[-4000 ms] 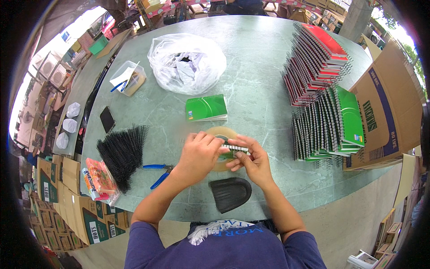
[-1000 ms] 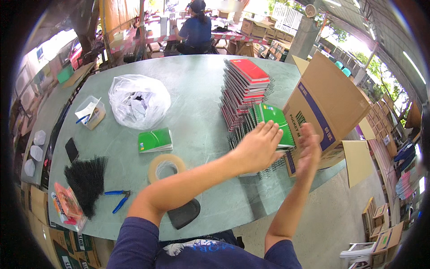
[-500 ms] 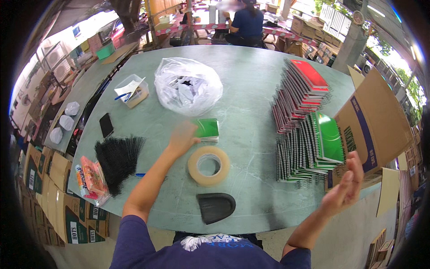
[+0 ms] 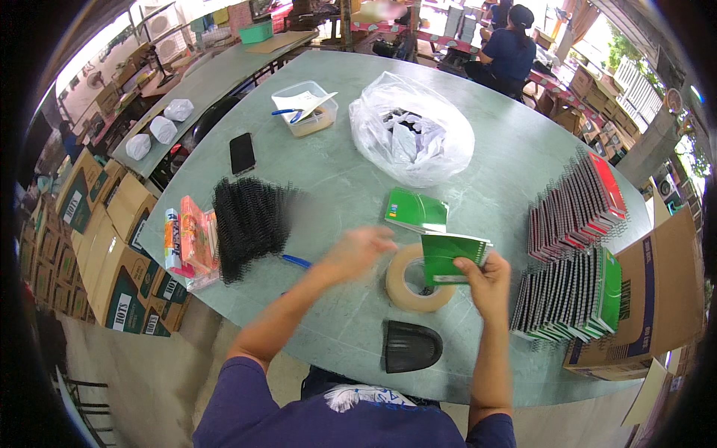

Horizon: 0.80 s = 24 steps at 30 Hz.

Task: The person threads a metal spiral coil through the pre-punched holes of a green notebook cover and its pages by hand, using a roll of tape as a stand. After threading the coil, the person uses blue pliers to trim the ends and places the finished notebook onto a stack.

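My right hand (image 4: pixel 489 287) grips a small green notebook (image 4: pixel 448 256) by its right edge, where a row of punched holes shows. The notebook hangs over a wide roll of clear tape (image 4: pixel 399 291). To its left, my left hand (image 4: pixel 355 255) is in mid-air and smeared by motion; whether its fingers hold anything is unclear. Just beyond both hands lies another green notebook (image 4: pixel 417 210). A heap of black spiral coils (image 4: pixel 250 228) rests on the left of the table, beside a blue pen (image 4: pixel 296 260). Near the front edge sits a black rounded pad (image 4: pixel 412 347).
On the right, stacks of spiral-bound green notebooks (image 4: pixel 567 295) and red notebooks (image 4: pixel 575 201) stand by an open cardboard box (image 4: pixel 657 276). Farther off are a clear plastic bag (image 4: pixel 411 138), a plastic tub (image 4: pixel 314 122) and a phone (image 4: pixel 242 153). Colourful packets (image 4: pixel 196 235) lie left.
My right hand has come in from the box side and now holds a green notebook. My left hand has left the notebook on the table. The view has swung left.
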### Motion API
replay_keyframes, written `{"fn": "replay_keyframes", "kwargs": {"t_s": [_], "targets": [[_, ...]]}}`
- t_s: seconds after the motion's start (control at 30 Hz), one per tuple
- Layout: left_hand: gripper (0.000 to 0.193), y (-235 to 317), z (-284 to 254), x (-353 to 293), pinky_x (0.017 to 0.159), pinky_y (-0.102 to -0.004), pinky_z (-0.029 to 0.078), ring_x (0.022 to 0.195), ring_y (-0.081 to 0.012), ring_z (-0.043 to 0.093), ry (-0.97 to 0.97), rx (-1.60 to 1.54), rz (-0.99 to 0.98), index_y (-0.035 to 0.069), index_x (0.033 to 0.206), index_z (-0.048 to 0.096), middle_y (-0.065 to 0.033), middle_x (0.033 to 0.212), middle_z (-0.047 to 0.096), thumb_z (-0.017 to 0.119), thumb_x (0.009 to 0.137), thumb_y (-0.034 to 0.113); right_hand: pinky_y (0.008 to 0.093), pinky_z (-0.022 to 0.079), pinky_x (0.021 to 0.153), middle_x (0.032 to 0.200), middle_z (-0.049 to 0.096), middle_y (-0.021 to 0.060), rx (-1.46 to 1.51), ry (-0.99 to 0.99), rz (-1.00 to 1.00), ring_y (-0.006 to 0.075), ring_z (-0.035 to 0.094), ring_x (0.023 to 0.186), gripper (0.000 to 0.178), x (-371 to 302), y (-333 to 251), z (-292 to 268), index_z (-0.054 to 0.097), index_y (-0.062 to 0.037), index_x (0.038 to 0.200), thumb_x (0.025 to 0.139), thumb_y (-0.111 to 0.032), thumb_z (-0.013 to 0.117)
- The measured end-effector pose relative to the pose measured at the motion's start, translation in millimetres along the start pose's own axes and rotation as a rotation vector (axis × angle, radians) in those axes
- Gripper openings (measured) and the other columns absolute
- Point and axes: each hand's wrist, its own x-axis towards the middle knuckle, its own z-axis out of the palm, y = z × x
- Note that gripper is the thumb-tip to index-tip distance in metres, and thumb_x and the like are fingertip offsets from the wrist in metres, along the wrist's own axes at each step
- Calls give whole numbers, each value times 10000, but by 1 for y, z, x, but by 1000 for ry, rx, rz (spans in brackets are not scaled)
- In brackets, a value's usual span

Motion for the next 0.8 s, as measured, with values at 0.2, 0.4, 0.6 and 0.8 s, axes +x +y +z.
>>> {"fn": "replay_keyframes", "kwargs": {"t_s": [0.2, 0.4, 0.6, 0.8], "targets": [[259, -104, -59, 2, 818, -404, 449, 972, -310, 565, 369, 645, -320, 22, 1033, 607, -170, 1000, 607, 603, 823, 175, 384, 466, 637, 791, 637, 138, -1089, -242, -159, 297, 609, 742, 218, 5, -17, 24, 625, -53, 928, 732, -132, 679], [169, -115, -36, 11, 780, -445, 425, 905, -336, 533, 307, 764, -289, 37, 883, 536, -161, 904, 567, 619, 790, 152, 420, 473, 667, 843, 641, 120, -1125, -297, -148, 304, 616, 823, 261, 17, -21, 47, 596, -102, 959, 731, -204, 669], [202, -92, -42, 8, 765, -438, 429, 895, -343, 538, 340, 590, -134, 23, 921, 511, -167, 915, 568, 610, 791, 141, 402, 472, 629, 784, 644, 91, -1070, -278, -236, 284, 620, 766, 255, 21, 3, 51, 605, -102, 964, 766, -249, 668], [200, -83, -34, 1, 749, -396, 455, 874, -349, 568, 355, 633, 102, -5, 926, 565, -173, 905, 586, 587, 814, 159, 384, 465, 610, 714, 641, 74, -912, -231, -226, 274, 617, 696, 199, 28, -14, 52, 639, -97, 883, 782, -268, 654]]}}
